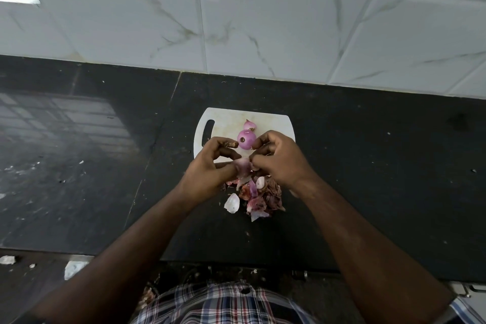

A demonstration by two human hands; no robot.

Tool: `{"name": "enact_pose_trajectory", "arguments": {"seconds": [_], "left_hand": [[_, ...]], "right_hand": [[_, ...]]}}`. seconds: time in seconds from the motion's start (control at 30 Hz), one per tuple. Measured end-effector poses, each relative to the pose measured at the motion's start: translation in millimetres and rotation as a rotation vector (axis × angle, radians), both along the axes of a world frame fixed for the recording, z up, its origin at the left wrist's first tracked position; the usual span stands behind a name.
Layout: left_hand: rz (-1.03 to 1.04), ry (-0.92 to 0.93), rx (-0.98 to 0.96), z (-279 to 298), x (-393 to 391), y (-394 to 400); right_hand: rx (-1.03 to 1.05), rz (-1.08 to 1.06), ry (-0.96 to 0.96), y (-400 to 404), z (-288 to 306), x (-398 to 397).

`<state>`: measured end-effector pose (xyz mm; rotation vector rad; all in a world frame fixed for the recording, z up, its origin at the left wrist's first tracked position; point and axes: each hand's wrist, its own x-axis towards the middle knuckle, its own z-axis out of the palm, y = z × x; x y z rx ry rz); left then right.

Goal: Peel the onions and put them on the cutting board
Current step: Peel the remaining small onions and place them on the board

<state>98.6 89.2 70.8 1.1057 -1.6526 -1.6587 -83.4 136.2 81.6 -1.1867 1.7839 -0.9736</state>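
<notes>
step: peeling | both hands, left (210,166) and right (278,163), fingers pinched on an onion (243,167) above the board (273,119) edge | two peeled onions (246,139) on board | next: strip skin, set it on board

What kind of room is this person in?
Most likely a kitchen. A white cutting board lies on a dark stone counter under a tiled wall, with peeled onions on it and a pile of onion skins beside it.
</notes>
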Motion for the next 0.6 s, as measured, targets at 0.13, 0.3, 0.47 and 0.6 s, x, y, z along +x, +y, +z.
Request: {"name": "enact_pose_trajectory", "arguments": {"seconds": [0.13,0.3,0.47,0.6], "left_hand": [[-0.053,-0.039,0.057,-2,0,-3],[-0.003,-0.004,0.158,-8,-1,-3],[0.066,0.088,0.306,-12,-1,0],[0.103,0.138,0.369,-14,-1,1]], "right_hand": [[-0.011,0.016,-0.065,1,0,4],[-0.018,-0.014,-0.145,0,-4,8],[-0.029,-0.066,-0.060,2,-14,3],[-0.035,-0.073,0.039,4,-19,2]]}}
